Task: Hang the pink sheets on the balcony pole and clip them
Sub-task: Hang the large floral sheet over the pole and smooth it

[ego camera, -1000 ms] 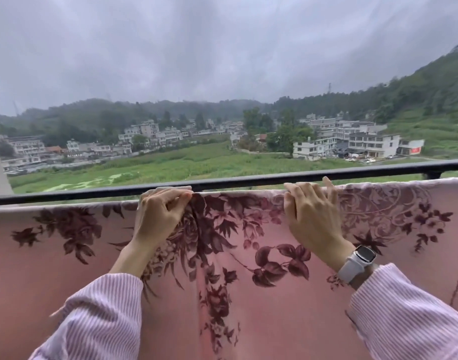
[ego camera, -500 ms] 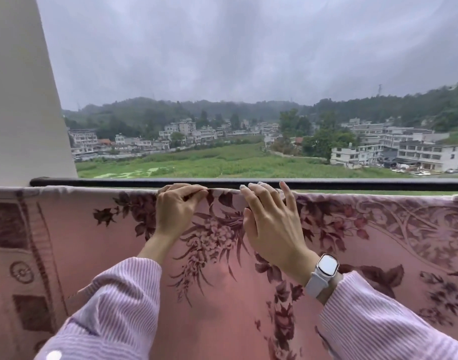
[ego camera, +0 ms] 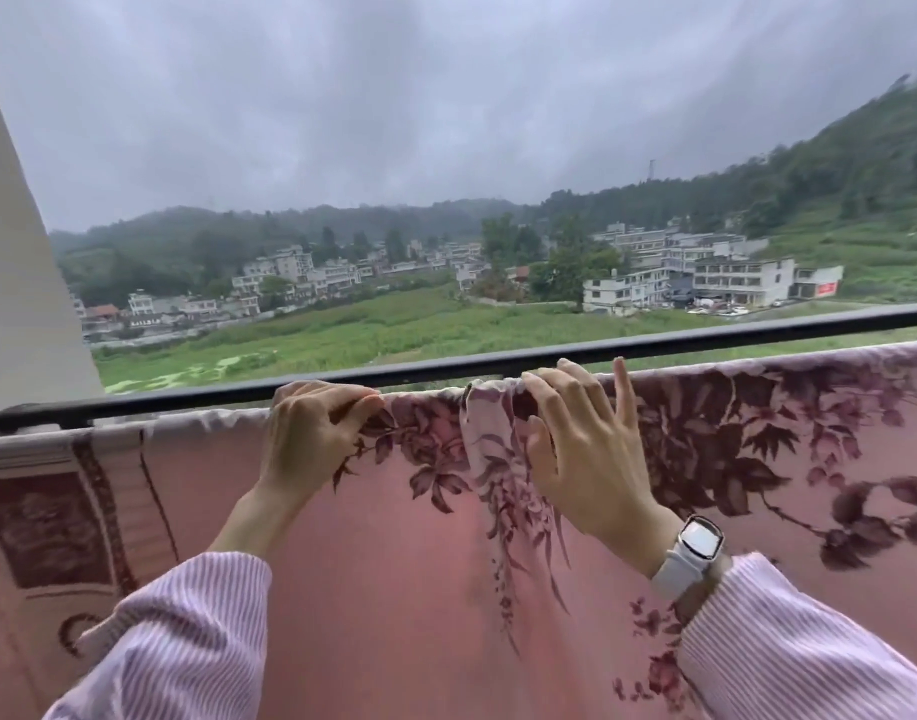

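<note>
While the pink floral cotton sheet [ego camera: 446, 589] hangs over the pole just inside the black metal balcony rail [ego camera: 498, 363], the left hand [ego camera: 310, 439] should keep pinching its top fold as the right hand [ego camera: 586, 449], fingers curled into the bunched pleat, smooths it flat along that rail.

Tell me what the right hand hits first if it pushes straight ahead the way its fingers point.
Likely the black balcony rail, just beyond the top edge of the pink sheet that the right hand grips. Depth is unclear, so the raised fingers might pass over it.
</note>
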### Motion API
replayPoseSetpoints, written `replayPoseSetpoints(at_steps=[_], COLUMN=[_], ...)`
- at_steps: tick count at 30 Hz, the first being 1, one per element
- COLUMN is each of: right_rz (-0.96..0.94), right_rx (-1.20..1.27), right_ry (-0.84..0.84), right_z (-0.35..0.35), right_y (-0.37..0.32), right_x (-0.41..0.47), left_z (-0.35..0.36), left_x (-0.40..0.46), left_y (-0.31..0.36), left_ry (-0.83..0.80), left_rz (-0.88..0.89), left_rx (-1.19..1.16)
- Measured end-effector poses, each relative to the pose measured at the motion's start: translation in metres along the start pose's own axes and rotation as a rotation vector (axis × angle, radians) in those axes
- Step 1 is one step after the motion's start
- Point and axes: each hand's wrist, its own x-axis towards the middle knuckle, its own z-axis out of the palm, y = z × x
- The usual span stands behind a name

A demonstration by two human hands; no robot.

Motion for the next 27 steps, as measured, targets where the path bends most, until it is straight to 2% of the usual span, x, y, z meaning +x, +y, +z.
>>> replayPoseSetpoints(at_steps=[4,6,9,14,22,24,27], right_rz=[-0.046,-0.073,-0.101,-0.096,-0.224,-0.231,-0.246], right_rx=[0.065,0.083,0.088,0.078,0.227,0.236,0.229], right_ry=[-0.027,-0.024,-0.057,-0.094,-0.047,-0.051,-0.047], right_z=[0.021,0.029,0.04,0.062,0.098,0.108,0.122], right_y=[-0.059,-0.078,-0.092,-0.12,-0.193,-0.219,-0.259], right_x=[0.022,0.028,0.03,0.037,0.046,0.051,0.054], left_z=[0.006,-0.006,-0.04,-0.07,-0.138,-0.148,-0.151], left_x=[0.0,-0.001,-0.012,-0.003,-0.036,-0.039,-0.036], left_y=[0.005,-0.013,-0.055,-0.083,-0.183,-0.202,-0.213], left_ry=[0.066,0.108,0.208,0.063,0.055,0.051,0.117], left_rz=[-0.024,0.007,-0.061,-0.006,-0.274,-0.224,-0.126], left_rx=[-0.095,-0.035,0.076,0.061,0.211,0.255,0.181])
